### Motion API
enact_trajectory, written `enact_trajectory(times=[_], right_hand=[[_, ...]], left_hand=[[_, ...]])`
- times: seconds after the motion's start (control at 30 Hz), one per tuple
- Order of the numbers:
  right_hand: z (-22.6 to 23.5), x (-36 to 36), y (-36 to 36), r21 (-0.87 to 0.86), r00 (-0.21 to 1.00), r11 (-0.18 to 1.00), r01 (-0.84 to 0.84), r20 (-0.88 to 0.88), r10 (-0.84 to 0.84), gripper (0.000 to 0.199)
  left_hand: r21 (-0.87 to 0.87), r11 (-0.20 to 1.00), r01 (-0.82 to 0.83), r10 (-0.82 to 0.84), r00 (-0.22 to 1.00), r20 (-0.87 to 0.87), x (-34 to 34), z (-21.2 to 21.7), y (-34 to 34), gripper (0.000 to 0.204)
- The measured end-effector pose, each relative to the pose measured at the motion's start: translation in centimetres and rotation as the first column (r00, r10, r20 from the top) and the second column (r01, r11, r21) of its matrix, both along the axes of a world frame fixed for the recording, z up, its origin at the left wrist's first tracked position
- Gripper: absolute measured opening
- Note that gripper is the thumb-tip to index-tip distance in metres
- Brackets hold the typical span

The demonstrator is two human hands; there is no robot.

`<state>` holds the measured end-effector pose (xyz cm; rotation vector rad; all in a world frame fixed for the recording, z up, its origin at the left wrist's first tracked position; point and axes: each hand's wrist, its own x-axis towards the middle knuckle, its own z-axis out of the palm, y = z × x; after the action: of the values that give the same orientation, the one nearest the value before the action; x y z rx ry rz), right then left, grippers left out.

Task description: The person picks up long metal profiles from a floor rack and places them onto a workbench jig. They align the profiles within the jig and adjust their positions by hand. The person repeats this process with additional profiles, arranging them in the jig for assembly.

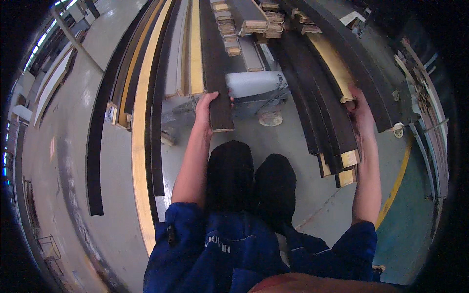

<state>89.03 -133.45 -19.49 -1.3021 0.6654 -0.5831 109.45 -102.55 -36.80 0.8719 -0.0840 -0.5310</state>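
Note:
A long dark wooden strip [220,68] has its near end in my left hand [206,108]. The thumb lies over the strip's left edge, and fingertips show at its right edge. On the right, several dark strips [312,93] lie overlapped, with pale cut ends toward me. My right hand [362,111] is closed at the outer side of this stack, by the near end of a yellow-faced strip [334,63]. Its fingers are partly hidden there. Left of my left hand lie more long strips, among them a pale yellow one [144,146] reaching far toward me.
A roll of white wrapping [256,84] sits low between the stacks. Bundled short-ended strips [232,31] lie at the far middle. A rack with long pieces [430,112] stands at the right, and a post [78,41] at the far left. A yellow line [398,180] marks the floor.

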Motion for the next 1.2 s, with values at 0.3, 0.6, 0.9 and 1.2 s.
enact_trajectory(times=[0.3, 0.6, 0.9, 1.2], right_hand=[[-1.0, 0.5, -2.7, -0.173, 0.999, 0.985, -0.021, -0.051, 0.013, 0.021], [-1.3, 0.3, -3.4, -0.245, 0.999, 0.968, -0.045, -0.029, 0.039, 0.028], [-2.1, -0.2, -2.6, -0.189, 0.999, 0.982, -0.011, -0.043, 0.003, 0.025], [-14.1, -3.4, -13.4, -0.594, 0.969, 0.772, 0.227, 0.058, -0.241, 0.023]], left_hand=[[0.087, 0.996, 0.001, 0.004, 0.998, -0.055, -1.3, 2.7, 0.4, 0.033], [-0.014, 1.000, 0.016, -0.018, 0.988, -0.153, -3.9, 1.8, -0.7, 0.033], [0.264, 0.963, 0.056, -0.024, 0.992, -0.124, -1.0, 3.2, -0.9, 0.038], [0.202, 0.977, -0.061, 0.087, 0.988, -0.125, -1.3, 3.2, -1.6, 0.036]])
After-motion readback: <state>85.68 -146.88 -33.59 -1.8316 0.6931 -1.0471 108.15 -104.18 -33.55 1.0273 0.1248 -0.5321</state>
